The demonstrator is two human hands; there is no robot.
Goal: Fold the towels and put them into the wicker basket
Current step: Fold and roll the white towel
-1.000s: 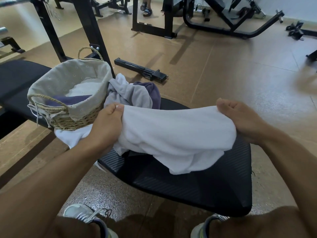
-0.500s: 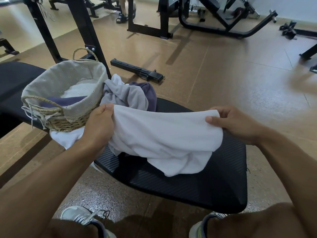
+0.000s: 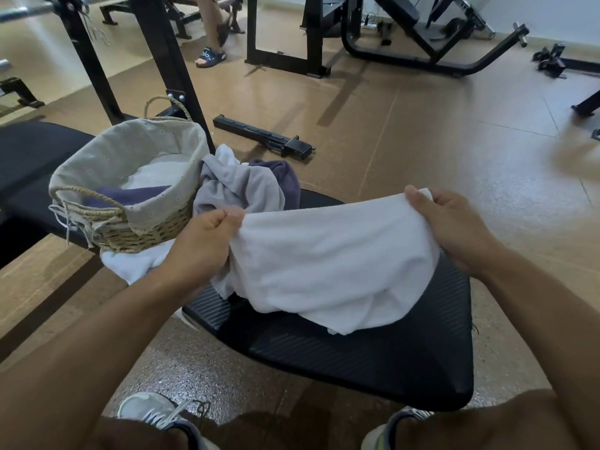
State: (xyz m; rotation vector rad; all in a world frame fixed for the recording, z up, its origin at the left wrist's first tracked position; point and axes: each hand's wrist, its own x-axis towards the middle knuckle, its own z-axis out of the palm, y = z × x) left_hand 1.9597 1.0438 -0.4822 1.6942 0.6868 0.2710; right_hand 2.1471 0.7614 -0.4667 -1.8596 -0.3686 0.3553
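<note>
Holding the white towel (image 3: 331, 254) stretched, the left hand (image 3: 201, 241) and right hand (image 3: 454, 225) each pinch a corner; better to match the edges evenly before folding.

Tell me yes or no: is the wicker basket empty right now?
No: the wicker basket already holds a purple towel and a white towel inside its liner.

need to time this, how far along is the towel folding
Partly done: a purple towel and a white one lie in the wicker basket. Both hands, left and right, hold a white towel. Grey and purple towels wait unfolded.
</note>
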